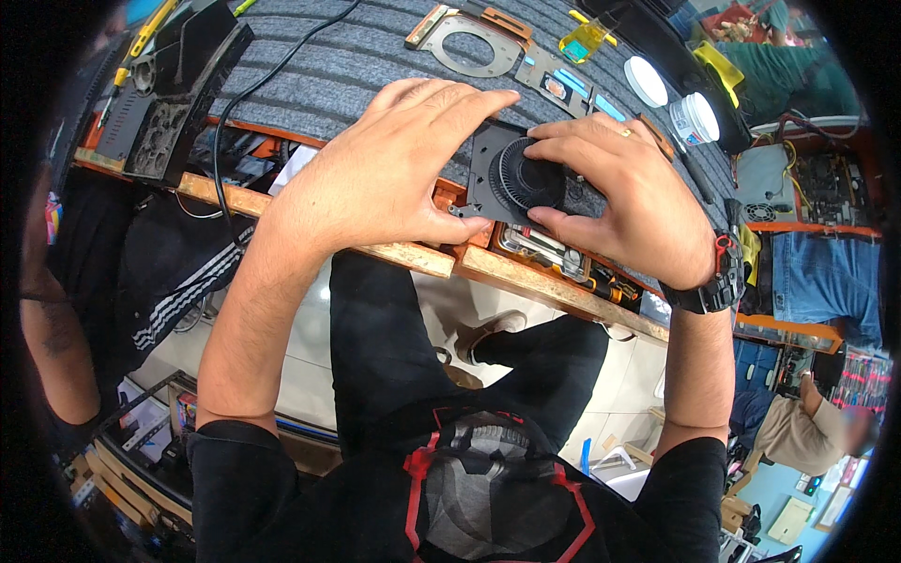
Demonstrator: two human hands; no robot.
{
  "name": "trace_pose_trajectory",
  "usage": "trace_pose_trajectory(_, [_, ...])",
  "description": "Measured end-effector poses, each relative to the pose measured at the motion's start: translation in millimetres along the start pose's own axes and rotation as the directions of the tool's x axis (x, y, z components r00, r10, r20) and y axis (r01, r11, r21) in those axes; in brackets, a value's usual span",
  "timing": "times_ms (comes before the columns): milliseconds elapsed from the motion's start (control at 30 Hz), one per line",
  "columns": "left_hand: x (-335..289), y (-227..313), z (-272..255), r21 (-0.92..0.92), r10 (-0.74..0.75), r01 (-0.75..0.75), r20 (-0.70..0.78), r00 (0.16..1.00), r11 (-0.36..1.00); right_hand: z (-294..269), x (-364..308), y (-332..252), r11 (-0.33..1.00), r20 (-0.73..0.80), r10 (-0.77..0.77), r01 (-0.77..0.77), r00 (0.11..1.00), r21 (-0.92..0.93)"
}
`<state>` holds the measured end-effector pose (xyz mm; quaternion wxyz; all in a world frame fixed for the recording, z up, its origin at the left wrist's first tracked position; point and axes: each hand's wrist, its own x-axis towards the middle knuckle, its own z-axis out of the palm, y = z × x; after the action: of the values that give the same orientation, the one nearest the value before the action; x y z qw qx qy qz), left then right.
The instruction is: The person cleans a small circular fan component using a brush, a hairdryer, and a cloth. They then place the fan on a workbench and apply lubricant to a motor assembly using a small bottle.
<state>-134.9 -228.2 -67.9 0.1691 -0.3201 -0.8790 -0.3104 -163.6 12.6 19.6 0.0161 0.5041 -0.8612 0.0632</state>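
A black blower fan (511,174), with a ring of fine blades on a flat dark plate, is between my two hands above the edge of the bench. My left hand (394,155) grips the plate from the left, thumb at its near corner and forefinger reaching over its far edge. The fingertips and thumb of my right hand (619,178) are closed on the round bladed wheel from the right. Beyond my hands lies a metal bracket plate (469,47) with a large round opening, and beside it a smaller metal plate (554,84) with blue strips.
A white tub (694,119) and its lid (646,81) stand at the back right. An open drawer of tools (554,249) lies under my hands. A black cable (221,141) crosses the ribbed grey mat (310,75). A black casing (169,122) stands left; other people sit nearby.
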Motion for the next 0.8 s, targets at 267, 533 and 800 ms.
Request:
trace_pose_trajectory(267, [0, 1, 0, 0.012, -0.001, 0.001, -0.002, 1.0, 1.0, -2, 0, 2, 1.0, 0.024, -0.014, 0.014, 1.0, 0.002])
trace_pose_trajectory(533, [0, -1, 1, 0.019, 0.006, -0.006, 0.003, 1.0, 1.0, 1, 0, 4, 1.0, 0.017, -0.018, 0.018, 1.0, 0.018])
trace_pose_trajectory(800, [1, -1, -1, -0.01, 0.029, -0.029, -0.012, 0.999, 1.0, -3, 3, 20, 0.964, -0.079, -0.033, 0.052, 0.996, 0.262])
